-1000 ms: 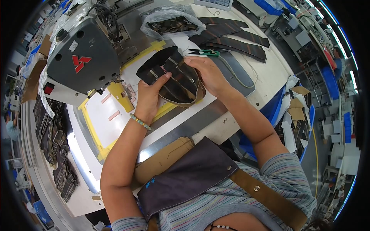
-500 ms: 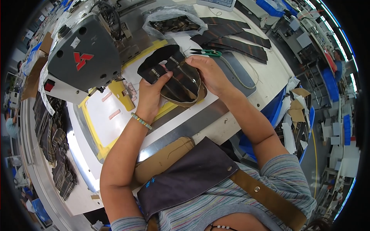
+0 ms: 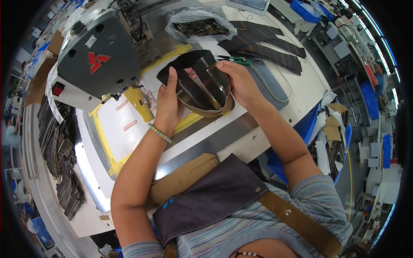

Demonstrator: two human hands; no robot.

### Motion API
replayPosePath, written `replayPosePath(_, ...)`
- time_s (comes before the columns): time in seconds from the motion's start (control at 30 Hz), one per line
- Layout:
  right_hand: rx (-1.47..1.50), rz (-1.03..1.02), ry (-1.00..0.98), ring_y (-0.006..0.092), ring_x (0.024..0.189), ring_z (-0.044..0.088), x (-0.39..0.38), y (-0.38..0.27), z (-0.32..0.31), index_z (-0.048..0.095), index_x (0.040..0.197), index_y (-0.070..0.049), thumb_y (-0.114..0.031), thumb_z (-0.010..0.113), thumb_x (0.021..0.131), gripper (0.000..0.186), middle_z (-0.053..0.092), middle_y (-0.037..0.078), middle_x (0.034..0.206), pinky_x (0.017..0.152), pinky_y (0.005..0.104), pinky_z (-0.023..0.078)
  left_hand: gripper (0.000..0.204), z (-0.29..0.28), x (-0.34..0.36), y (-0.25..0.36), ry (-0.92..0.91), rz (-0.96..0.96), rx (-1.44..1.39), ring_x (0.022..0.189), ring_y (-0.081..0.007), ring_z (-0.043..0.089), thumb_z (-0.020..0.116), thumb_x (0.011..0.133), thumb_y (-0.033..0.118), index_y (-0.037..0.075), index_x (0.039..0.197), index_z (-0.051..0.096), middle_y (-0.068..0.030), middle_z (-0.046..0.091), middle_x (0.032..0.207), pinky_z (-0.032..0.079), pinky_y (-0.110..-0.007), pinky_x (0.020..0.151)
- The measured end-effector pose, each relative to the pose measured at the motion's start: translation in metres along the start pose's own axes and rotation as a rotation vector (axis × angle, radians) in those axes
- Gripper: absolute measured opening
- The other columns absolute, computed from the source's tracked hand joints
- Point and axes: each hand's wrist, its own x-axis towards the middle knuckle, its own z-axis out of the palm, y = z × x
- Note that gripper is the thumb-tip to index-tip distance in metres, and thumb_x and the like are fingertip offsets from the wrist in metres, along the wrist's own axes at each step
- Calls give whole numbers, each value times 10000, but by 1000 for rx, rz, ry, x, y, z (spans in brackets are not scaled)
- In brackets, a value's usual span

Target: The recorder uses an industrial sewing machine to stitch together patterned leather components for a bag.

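Dark brown leather piece point(image 3: 198, 84), curved and banded with a tan edge along its lower rim, sits between your two hands, held up just above the white sewing table point(image 3: 301, 92). Your left hand point(image 3: 168, 103) grips its left side, thumb laid up over the front face and fingers curled behind it. Your right hand point(image 3: 241, 84) closes on the right side, fingertips pinching the upper edge and the palm cupped around the outer curve. Both hands are shut on the piece.

Beyond your left hand stands the grey industrial sewing machine point(image 3: 101, 53) with a red mark on its casing. Under and to the left of that hand lies a white and yellow flat template point(image 3: 116, 124). Just past your right fingertips rest small green-handled snips point(image 3: 236, 60), and further out from that hand lie several long dark leather strips point(image 3: 266, 47). Between the machine and those strips is a clear plastic bag point(image 3: 200, 23) holding more dark pieces. Far out on your left side, stacks of dark cut pieces point(image 3: 58, 146) lie on a lower shelf.
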Motion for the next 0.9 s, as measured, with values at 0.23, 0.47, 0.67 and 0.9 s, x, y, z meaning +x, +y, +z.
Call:
replayPosePath(0.23,40,4,-3,93,870,684,0,0,1,686,1068,5,-133,518,1071,218,722,47,998,806,260,561,793,6,-2,5,12,-31,-24,1163,-216,663,323,1085,649,-51,1302,627,-153,710,1215,506,-355,1082)
replayPosePath(0.47,89,54,24,121,910,702,0,0,0,689,1104,13,-137,530,1068,222,732,64,1039,842,268,566,835,5,-1,4,9,-27,-7,1162,-226,671,266,1084,669,-50,1299,631,-163,716,1208,507,-362,1084)
replayPosePath(0.67,95,53,16,121,935,698,2,2,-2,693,1114,7,-145,539,1066,222,731,66,1057,852,274,562,832,3,1,4,-5,-40,-28,1154,-225,675,266,1084,669,-47,1304,629,-163,715,1213,513,-361,1080)
replayPosePath(0.9,69,40,38,102,889,678,2,3,-1,693,1085,-2,-153,550,1063,209,725,45,1030,825,255,545,842,3,0,4,2,-30,-1,1151,-224,675,264,1079,679,-45,1302,632,-156,716,1211,514,-360,1079)
